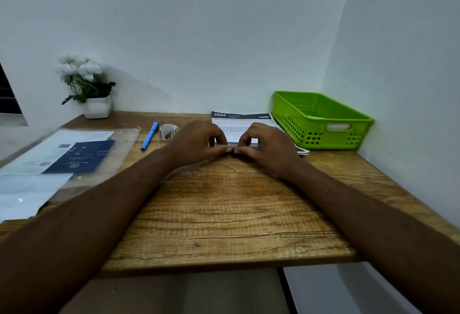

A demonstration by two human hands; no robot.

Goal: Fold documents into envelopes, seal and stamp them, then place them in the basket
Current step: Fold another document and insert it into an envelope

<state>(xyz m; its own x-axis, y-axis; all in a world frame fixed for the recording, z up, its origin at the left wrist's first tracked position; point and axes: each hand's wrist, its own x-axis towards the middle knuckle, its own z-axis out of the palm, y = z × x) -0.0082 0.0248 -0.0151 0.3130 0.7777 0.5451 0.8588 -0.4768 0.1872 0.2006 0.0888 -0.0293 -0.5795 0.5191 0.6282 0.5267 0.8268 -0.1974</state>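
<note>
On the table (224, 214), the near edge of the document (240, 124) is pinched by the left hand (199, 143) and the right hand (270, 150), held close together with fingers curled and fingertips almost meeting. The rest of the sheet lies just beyond them. A pen (150, 135) lies left of the left hand, and the basket (321, 119) stands beyond the right hand. No fold is judged made yet. With 2 grips so central, the corners are left free, so a skewed crease could result, or a sheet beneath could be lifted along.
</note>
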